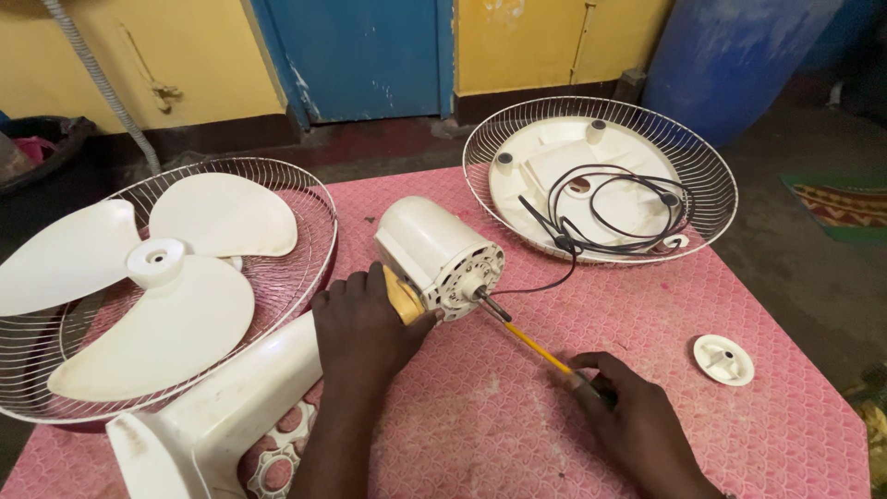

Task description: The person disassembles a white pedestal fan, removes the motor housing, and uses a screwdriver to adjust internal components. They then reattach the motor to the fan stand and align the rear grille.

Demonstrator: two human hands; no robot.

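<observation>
Left hand point(365, 323) grips the cream cylindrical fan motor point(439, 257); right hand point(633, 416) fingers clench a yellow-shafted screwdriver point(536, 348), tip at the motor face. Right wire guard point(711, 176) holds a cream base plate point(554, 176) and coiled black cord point(619, 208).

A pink patterned table point(554, 434) carries two wire guards point(305, 268), a motor point(434, 254) and a white cap point(723, 359).

Fan motor point(442, 257): cream plastic housing, bare metal front face with short shaft, lying on its side on the pink surface, shaft pointing lower right; black cord trails from it. Screwdriver point(534, 346): yellow shank, lying low, its tip meeting the motor's front face
</observation>
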